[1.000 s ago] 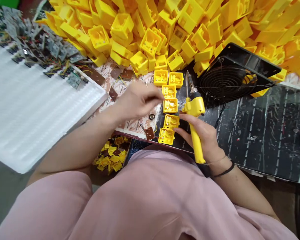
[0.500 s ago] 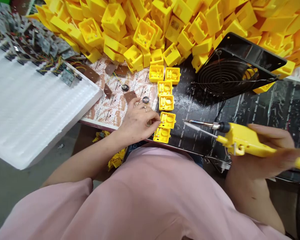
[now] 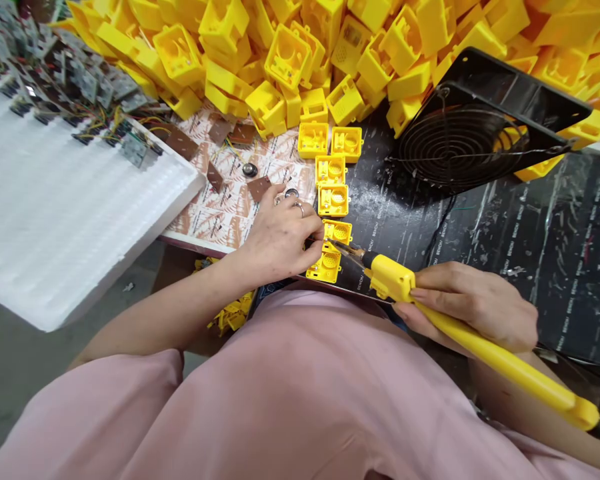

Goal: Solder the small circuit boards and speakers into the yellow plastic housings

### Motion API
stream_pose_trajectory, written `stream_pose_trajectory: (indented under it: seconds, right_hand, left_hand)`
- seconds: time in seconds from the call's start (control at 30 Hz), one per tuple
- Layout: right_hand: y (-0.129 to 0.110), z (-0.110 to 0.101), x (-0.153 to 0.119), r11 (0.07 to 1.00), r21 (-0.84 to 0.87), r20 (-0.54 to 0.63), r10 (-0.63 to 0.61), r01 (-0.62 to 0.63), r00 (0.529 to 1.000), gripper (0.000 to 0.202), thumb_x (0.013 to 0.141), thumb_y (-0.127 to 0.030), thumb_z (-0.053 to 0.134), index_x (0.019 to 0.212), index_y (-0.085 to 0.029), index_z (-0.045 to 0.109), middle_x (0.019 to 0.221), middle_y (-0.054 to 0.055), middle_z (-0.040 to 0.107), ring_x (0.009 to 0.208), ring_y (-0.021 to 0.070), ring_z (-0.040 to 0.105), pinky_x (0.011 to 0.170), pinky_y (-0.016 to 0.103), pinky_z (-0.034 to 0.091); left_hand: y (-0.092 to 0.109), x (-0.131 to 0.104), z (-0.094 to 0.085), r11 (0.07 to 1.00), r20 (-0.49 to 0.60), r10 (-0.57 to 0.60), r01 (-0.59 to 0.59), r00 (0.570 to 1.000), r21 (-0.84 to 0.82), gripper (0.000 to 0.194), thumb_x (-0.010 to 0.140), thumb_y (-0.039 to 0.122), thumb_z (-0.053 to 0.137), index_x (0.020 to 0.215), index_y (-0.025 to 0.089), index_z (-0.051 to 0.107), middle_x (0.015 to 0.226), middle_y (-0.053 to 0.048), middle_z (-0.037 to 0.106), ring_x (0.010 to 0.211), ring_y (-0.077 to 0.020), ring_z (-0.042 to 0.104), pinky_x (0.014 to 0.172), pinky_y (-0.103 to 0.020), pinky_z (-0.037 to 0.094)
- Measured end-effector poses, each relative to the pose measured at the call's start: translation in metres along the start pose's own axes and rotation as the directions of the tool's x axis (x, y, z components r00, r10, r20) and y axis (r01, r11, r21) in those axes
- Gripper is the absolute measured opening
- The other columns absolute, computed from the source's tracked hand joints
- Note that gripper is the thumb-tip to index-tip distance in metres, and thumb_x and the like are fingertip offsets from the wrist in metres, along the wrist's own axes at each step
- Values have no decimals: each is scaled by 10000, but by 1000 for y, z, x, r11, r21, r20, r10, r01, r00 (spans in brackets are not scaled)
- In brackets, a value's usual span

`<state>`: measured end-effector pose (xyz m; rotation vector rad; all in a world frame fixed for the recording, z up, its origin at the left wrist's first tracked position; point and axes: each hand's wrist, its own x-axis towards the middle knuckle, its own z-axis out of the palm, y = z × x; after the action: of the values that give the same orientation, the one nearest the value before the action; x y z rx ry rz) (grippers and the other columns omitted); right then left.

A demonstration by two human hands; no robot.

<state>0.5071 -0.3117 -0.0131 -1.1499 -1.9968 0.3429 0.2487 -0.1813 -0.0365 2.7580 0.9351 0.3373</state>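
My right hand (image 3: 473, 303) is wrapped round a yellow soldering tool (image 3: 390, 277), whose metal tip reaches the left side of a small open yellow case (image 3: 339, 231). At that same case's left edge, my left hand (image 3: 285, 237) has thumb and forefinger pinched; whatever is between them is too small to make out. Just below, another yellow case (image 3: 330, 267) touches it. Further cases (image 3: 333, 200) form a short column going away from me. A round black speaker (image 3: 291, 193) lies behind my left fingers, partly hidden.
A large heap of yellow cases (image 3: 287, 57) spans the back. A black fan (image 3: 453, 143) stands at the right rear. On the left lies a white foam slab (image 3: 80, 220) with circuit boards and wires (image 3: 133, 150). A second round speaker (image 3: 250, 170) sits near brown plates.
My right hand has moved left with the soldering tool, bringing its tip to the case beside my left fingers. My left hand has stayed nearly in place.
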Motion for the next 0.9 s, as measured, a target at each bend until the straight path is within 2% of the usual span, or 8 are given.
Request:
stream_pose_trajectory:
  seconds: [0.2, 0.37, 0.53, 0.6, 0.73, 0.83, 0.9]
  right_hand:
    - [-4, -3, 8, 988, -55, 65, -140, 143, 988, 282, 805, -79, 846, 976, -215, 667, 825, 15, 749, 700, 152, 723, 614, 264, 635]
    - [-5, -8, 10, 989, -25, 87, -143, 146, 986, 309, 774, -58, 864, 1000, -163, 681, 876, 58, 744, 733, 162, 715, 623, 280, 621]
    - [-6, -11, 12, 989, -38, 120, -137, 143, 983, 269, 806, -66, 838, 978, -194, 675, 845, 26, 738, 734, 161, 717, 636, 289, 620]
    - [-6, -17, 10, 992, -33, 119, -115, 119, 986, 244, 828, -91, 829, 985, -204, 679, 852, 25, 736, 730, 154, 717, 640, 280, 615]
    - [-5, -25, 1, 996, -75, 49, 45, -41, 998, 27, 971, -229, 707, 964, -245, 687, 826, 36, 723, 728, 152, 704, 641, 278, 605]
    - [-3, -20, -2, 995, -26, 20, 100, -99, 995, 21, 989, -263, 685, 973, -263, 699, 791, 27, 715, 698, 154, 700, 591, 276, 587]
    - [-2, -15, -5, 995, 7, -36, 97, -97, 995, 135, 954, -235, 732, 1080, -283, 716, 786, 8, 722, 697, 157, 708, 561, 270, 577]
  left_hand:
    - [0, 5, -2, 999, 27, 22, -23, 999, 25, 264, 865, 241, 498, 711, 192, 707, 769, -61, 731, 867, -276, 667, 1057, -611, 458]
    - [1, 8, -3, 999, 55, 34, -36, 998, 28, 258, 852, 237, 507, 704, 188, 712, 759, -67, 728, 862, -274, 660, 1030, -569, 471]
    - [0, 10, -2, 998, 63, 40, -43, 997, 47, 249, 838, 232, 512, 706, 190, 719, 744, -67, 717, 859, -275, 656, 994, -540, 478]
    - [0, 10, -2, 997, 62, 47, -51, 997, 57, 257, 841, 235, 505, 703, 187, 717, 744, -69, 713, 852, -276, 653, 971, -531, 483]
    - [1, 11, -3, 996, 73, 52, -57, 996, 64, 257, 850, 240, 512, 710, 184, 720, 751, -72, 706, 854, -273, 641, 895, -478, 487]
    - [1, 12, -5, 996, 79, 54, -60, 995, 73, 245, 847, 242, 524, 728, 184, 730, 797, -79, 718, 882, -280, 641, 870, -467, 482]
    - [1, 12, -6, 995, 83, 57, -63, 995, 81, 241, 848, 246, 528, 742, 183, 735, 830, -83, 726, 906, -287, 643, 869, -469, 483]
